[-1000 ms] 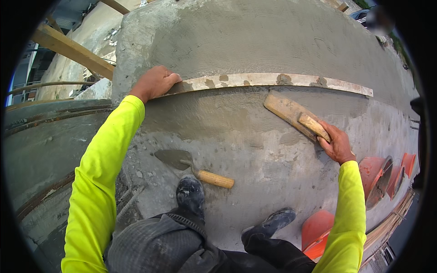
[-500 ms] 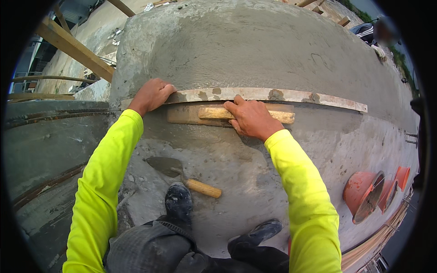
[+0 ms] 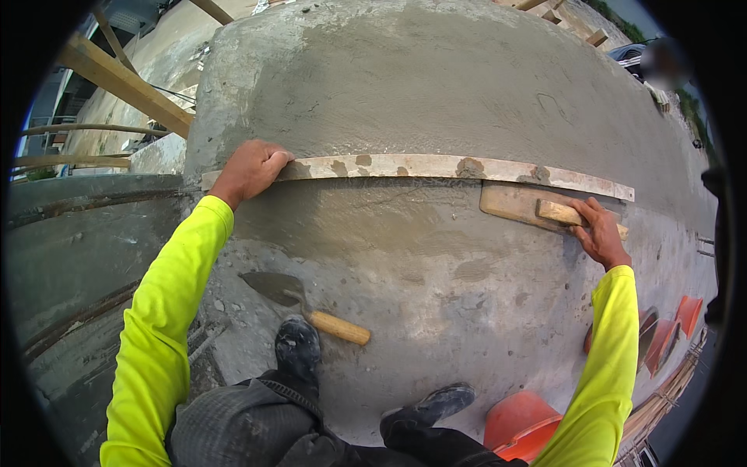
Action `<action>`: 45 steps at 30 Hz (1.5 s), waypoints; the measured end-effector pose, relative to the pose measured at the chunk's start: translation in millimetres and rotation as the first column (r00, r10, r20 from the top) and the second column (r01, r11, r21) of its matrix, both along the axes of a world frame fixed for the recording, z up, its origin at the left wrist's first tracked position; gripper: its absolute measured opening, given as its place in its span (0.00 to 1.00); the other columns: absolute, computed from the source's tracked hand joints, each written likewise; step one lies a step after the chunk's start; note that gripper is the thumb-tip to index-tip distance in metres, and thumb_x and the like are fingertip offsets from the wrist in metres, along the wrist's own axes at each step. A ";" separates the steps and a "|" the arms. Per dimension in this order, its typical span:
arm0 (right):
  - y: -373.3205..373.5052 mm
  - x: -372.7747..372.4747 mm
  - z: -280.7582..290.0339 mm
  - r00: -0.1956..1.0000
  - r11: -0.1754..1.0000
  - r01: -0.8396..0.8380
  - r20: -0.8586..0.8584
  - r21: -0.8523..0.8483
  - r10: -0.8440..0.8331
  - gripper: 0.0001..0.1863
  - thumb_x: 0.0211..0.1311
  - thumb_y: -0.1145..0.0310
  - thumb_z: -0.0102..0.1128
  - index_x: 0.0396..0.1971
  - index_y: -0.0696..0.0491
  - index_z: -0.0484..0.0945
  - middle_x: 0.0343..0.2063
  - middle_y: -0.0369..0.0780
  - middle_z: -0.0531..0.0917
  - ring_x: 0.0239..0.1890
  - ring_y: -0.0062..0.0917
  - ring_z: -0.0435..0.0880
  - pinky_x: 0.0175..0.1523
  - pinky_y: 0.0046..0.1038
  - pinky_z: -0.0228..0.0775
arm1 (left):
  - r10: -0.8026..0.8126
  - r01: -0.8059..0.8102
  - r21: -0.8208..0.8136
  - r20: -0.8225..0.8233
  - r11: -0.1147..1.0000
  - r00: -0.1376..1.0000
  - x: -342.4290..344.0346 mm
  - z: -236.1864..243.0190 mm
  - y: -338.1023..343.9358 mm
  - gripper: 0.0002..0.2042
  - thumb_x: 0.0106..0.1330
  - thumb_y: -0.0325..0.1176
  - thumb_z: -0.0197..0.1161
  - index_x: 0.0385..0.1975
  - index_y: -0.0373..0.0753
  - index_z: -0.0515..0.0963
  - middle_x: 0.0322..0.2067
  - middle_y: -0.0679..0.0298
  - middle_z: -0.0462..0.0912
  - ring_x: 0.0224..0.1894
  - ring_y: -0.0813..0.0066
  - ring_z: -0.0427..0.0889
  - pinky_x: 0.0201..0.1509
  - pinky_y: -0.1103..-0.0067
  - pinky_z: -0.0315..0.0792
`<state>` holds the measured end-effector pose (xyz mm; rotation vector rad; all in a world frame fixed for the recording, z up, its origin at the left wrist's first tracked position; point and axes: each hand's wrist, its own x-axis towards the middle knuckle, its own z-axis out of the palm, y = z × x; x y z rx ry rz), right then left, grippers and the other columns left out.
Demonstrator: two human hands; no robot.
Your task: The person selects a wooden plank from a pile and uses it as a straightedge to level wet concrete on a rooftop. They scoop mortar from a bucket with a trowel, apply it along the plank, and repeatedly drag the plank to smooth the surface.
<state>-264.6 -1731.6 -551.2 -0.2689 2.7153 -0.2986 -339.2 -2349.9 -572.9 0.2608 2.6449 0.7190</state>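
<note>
A long, pale straightedge (image 3: 420, 165), spotted with wet mortar, lies across the grey cement surface. My left hand (image 3: 253, 170) is closed around its left end. Off to the right, my right hand (image 3: 601, 233) grips the wooden handle of a float (image 3: 506, 204). The float's flat board lies just below the straightedge's right part, along its near edge. Damp, smoothed mortar (image 3: 350, 214) stretches between my two hands. Closer to me, a pointing trowel (image 3: 340, 328) with a wooden handle rests on the concrete, its blade toward the left.
Beside my boots (image 3: 432, 405) stands an orange-red bucket (image 3: 521, 420). More red containers (image 3: 661, 342) sit at the right, partly behind my right forearm. Timber beams (image 3: 128, 86) cross the upper left. Another person (image 3: 661, 66) is at the far upper right.
My right hand has slid the float rightward along the straightedge, from its middle to near its right end. My left hand stays on the left end. The near orange-red bucket shows more now.
</note>
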 end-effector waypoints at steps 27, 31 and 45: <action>-54.0 -5.3 -1.9 0.988 0.988 -0.155 0.016 0.021 0.155 0.27 0.55 0.74 0.69 0.58 0.50 0.76 0.39 0.45 0.78 0.41 0.44 0.81 0.48 0.41 0.74 | 0.036 -0.026 0.086 -0.112 0.996 0.993 5.6 -14.3 -6.5 0.18 0.65 0.40 0.52 0.34 0.33 0.85 0.35 0.47 0.85 0.36 0.45 0.83 0.42 0.61 0.74; -24.3 11.3 14.4 0.998 1.000 0.009 0.066 0.025 -0.010 0.27 0.55 0.73 0.68 0.57 0.50 0.77 0.37 0.45 0.79 0.40 0.45 0.81 0.46 0.40 0.75 | 0.040 -0.036 0.038 -0.111 0.999 0.993 8.4 -9.2 -5.9 0.18 0.65 0.39 0.51 0.36 0.32 0.85 0.37 0.48 0.87 0.38 0.49 0.84 0.46 0.65 0.76; -198.4 -12.2 -25.8 0.939 0.921 -0.342 -0.039 -0.186 0.341 0.26 0.59 0.69 0.68 0.59 0.51 0.76 0.39 0.43 0.78 0.39 0.41 0.82 0.46 0.42 0.75 | 0.031 -0.032 -0.006 -0.134 0.999 0.990 8.9 -13.1 0.4 0.18 0.65 0.40 0.52 0.35 0.34 0.85 0.34 0.48 0.86 0.38 0.45 0.82 0.43 0.60 0.74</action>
